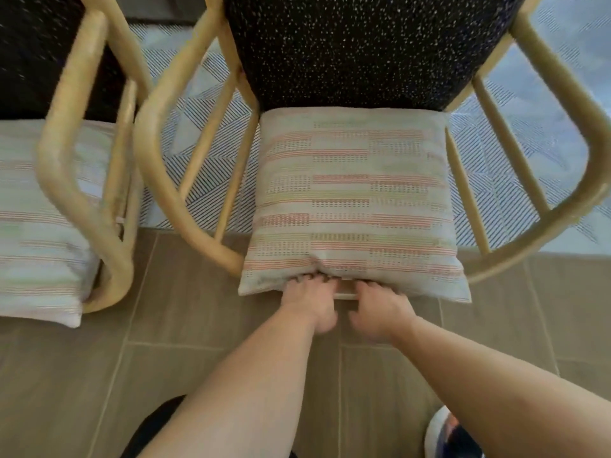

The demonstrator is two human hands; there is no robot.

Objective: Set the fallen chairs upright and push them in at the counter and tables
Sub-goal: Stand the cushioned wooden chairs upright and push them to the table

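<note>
The chair [145, 137] is standing upright at the centre of the view, on all its legs as far as the frame is showing. Its depth is running from 6 o'clock, nearest the person, toward 12 o'clock. Its curved cane rail is wrapping round from both sides and closing at 6 o'clock. I am reading the dark speckled surface [357, 51] at 12 o'clock as its seat, though the frame is cutting it off. No table is showing beyond it, so I cannot tell how far in it is sitting.

A 2nd chair [49, 160] of the same make is standing just beside it at 9 o'clock, also upright, with its own striped cushion [33, 226].

A striped pillow [353, 200] is leaning on the centre chair's back, its lower edge hanging over the back rail [345, 295].

Both hands are meeting that rail at its middle, side by side. The left hand [310, 302] is sitting a touch further toward 12 o'clock than the right hand [377, 309]. The fingers of each are curling over the rail and tucking under the pillow's edge, so both seem to be gripping it, with the fingertips partly hidden. The rail is lying 9 to 3 o'clock, square to the arms, so a push would be going straight toward 12 o'clock.

Brown tiled floor [198, 325] is lying under the person. A blue-lined patterned rug [558, 137] is starting under the chairs, and its edge may be catching the legs. 2 shoes are showing at 6 o'clock, 1 dark [158, 421] and 1 white [438, 431].
</note>
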